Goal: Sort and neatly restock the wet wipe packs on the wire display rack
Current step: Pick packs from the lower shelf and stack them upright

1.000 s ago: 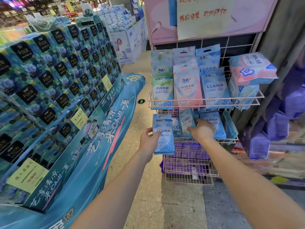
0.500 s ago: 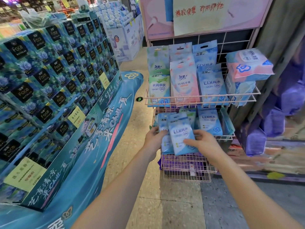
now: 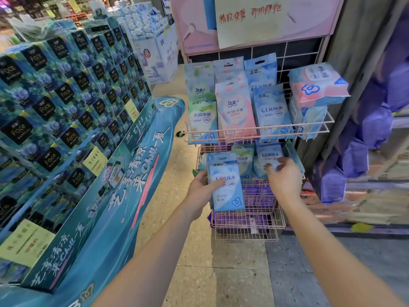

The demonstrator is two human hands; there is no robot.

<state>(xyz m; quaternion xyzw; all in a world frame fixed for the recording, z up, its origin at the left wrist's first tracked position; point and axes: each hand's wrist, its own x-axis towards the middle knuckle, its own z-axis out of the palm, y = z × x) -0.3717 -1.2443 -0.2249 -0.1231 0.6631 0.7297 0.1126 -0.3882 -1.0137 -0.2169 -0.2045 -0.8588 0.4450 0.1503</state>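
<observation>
Left hand (image 3: 200,191) gripping blue pack (image 3: 228,185), right hand (image 3: 283,178) pinching shelved pack (image 3: 269,155) (under upper basket rail (image 3: 318,124)), tissue-box display (image 3: 66,96) left.

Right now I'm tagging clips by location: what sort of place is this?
Probably a supermarket aisle: a pink wire rack of wet wipe packs, stacked blue Face packages with yellow price tags, and a handwritten sign above.

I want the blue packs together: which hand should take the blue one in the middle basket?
Right. The right hand pinches the basket pack; the left hand is occupied gripping another blue pack.
</observation>
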